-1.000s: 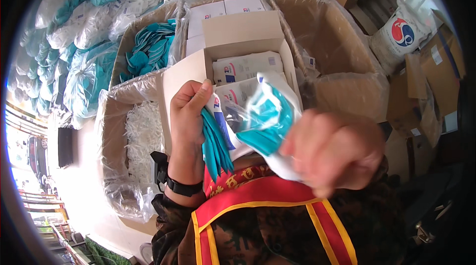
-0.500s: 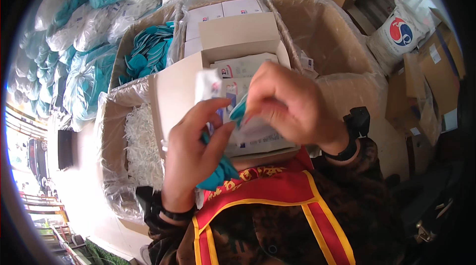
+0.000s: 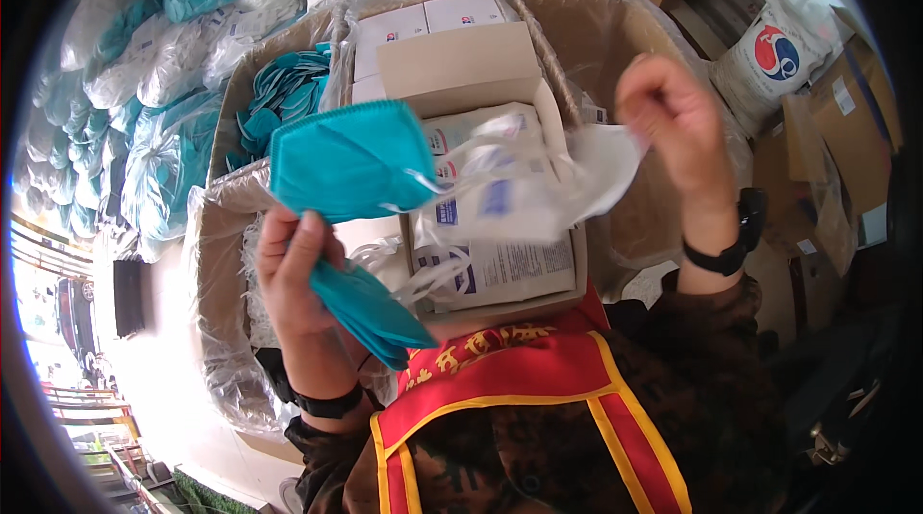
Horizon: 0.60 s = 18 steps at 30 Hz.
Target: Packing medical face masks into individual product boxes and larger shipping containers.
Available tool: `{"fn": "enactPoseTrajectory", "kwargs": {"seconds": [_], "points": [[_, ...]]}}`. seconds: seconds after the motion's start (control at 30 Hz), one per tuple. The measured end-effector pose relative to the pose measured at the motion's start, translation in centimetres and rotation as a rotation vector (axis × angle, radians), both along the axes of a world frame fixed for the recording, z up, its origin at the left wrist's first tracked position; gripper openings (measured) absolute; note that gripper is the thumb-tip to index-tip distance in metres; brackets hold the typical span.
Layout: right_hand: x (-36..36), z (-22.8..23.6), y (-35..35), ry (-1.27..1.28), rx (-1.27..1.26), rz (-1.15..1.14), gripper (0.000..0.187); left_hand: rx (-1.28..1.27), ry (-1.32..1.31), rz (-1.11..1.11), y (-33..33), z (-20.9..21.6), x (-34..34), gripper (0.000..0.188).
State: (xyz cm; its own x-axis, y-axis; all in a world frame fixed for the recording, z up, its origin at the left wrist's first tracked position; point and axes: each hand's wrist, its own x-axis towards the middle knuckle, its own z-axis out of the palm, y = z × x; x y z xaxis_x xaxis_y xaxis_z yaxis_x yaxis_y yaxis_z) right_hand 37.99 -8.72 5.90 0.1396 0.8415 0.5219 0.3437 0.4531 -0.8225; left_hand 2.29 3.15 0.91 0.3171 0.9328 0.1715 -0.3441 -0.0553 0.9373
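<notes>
My left hand [image 3: 300, 274] is closed around several teal face masks. One mask [image 3: 351, 158] stands up flat above the fingers; folded masks [image 3: 370, 312] hang below, with white ear loops trailing right. Off to the right, my right hand [image 3: 678, 125] pinches the edge of a white plastic pouch [image 3: 606, 168]. Motion smears the pouch and the loops, so I cannot tell whether the pouch is empty. Beneath both lies an open cardboard box [image 3: 457, 62] filled with flat white printed packets [image 3: 519, 269].
Behind the open box stand white boxes [image 3: 461, 12]. Teal masks [image 3: 288, 86] fill a lined carton at left, nearer than which a carton holds white strands [image 3: 258, 293]. A plastic-lined carton [image 3: 577, 9] stands right. Bagged masks [image 3: 154, 158] pile up far left.
My hands have moved apart from over the box, the left leftward, the right up and right with the white pouch. The teal masks in my left hand have come into fuller view.
</notes>
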Motion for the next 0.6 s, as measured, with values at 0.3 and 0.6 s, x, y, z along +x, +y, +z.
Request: {"fn": "enactPoseTrajectory", "kwargs": {"seconds": [0.3,0.6], "points": [[18.6,-1.9,4.3,-0.276,-0.032,-0.516,0.009,0.113,-0.078,0.117,1.7,1.7,-3.3,0.014],[3.0,-3.9,8.9,-0.715,-0.131,-0.178,0.026,0.05,-0.35,0.172,-0.5,3.1,-2.6,0.028]]}}
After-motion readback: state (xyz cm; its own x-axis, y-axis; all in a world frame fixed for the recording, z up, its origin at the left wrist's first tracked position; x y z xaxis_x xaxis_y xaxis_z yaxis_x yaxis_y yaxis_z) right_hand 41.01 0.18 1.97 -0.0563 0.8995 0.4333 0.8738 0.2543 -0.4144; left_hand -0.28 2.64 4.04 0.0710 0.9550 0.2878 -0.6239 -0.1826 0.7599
